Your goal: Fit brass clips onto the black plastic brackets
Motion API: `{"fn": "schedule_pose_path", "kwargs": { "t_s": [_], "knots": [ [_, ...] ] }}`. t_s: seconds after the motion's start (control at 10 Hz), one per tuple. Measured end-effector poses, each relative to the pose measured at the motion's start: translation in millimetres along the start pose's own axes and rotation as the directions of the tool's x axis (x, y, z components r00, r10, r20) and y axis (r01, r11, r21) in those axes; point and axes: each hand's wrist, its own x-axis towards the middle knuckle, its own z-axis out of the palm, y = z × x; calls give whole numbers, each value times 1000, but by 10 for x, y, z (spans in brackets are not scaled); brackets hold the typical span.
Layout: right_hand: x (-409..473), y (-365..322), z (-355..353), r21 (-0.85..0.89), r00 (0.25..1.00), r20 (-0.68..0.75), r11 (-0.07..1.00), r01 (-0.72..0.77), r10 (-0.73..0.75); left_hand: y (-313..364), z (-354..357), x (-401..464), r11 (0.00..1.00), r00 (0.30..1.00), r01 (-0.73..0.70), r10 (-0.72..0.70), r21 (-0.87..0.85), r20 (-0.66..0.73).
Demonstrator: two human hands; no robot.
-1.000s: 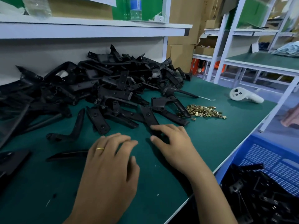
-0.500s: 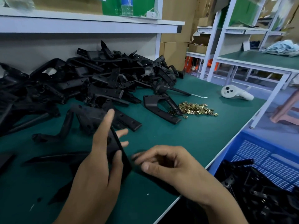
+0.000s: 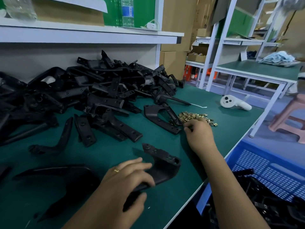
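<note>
2 hands have split up: my left hand (image 3: 125, 184) now grips a black bracket (image 3: 162, 164) while my right hand (image 3: 198, 132), fingers curled, has reached the brass clips (image 3: 194, 117) to pinch 1, though I cannot tell if it has.

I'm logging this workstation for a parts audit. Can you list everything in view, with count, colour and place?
Loose brackets: a large heap, too many to count, black, back left of the green table.
Held bracket: one, black, near the table's front edge.
Brass clips: small pile, uncounted, gold, right of the heap.
Controller: one, white, far right of the table.
Crate: one, blue, beside the table on the right, black parts inside.
Water bottle: one, clear with blue label, on the white shelf.
Cardboard boxes: several, brown, behind the table.
Stool: one, pink, on the floor at right.
Left hand: grips the held bracket, gold ring on one finger.
Right hand: fingers curled at the clip pile.
</note>
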Motion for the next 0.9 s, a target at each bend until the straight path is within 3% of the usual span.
{"fn": "schedule_pose_path", "kwargs": {
  "t_s": [0.1, 0.2, 0.3, 0.5, 0.6, 0.7, 0.8, 0.9],
  "knots": [
    [-112, 0, -27, 22, 999, -36, 1000, -1, 2, 10, -1, 21, 997, 997, 74, -74, -3, -1],
    [-356, -39, -71, 57, 997, -70, 998, -17, 21, 23, 38, 89, 992, 999, 48, -49, 114, 5],
    [-783, -181, -124, 257, 997, -49, 965, -49, 64, 9, 1, 100, 958, 999, 44, -36, 284, -31],
    [-1295, -612, -66, 712, 970, 184, 702, -21, -157, -70, 44, -19, 995, 992, 70, -62, 68, -111],
    [-1298, -687, -70, 818, 960, 254, 554, -151, -114, -48, 34, -4, 989, 991, 110, -102, 100, -82],
    [-1263, -638, -75, 844, 953, 294, 488, -221, -76, -69, 42, -11, 989, 989, 100, -88, 106, -118],
    [-1248, -620, -15, 758, 963, 259, 634, -157, -71, -61, 56, 19, 984, 982, 124, -104, 124, -160],
    [-1285, -602, -25, 516, 994, 102, 856, -17, -43, -6, -3, -7, 978, 967, 195, -179, 72, -182]
  ]
}}
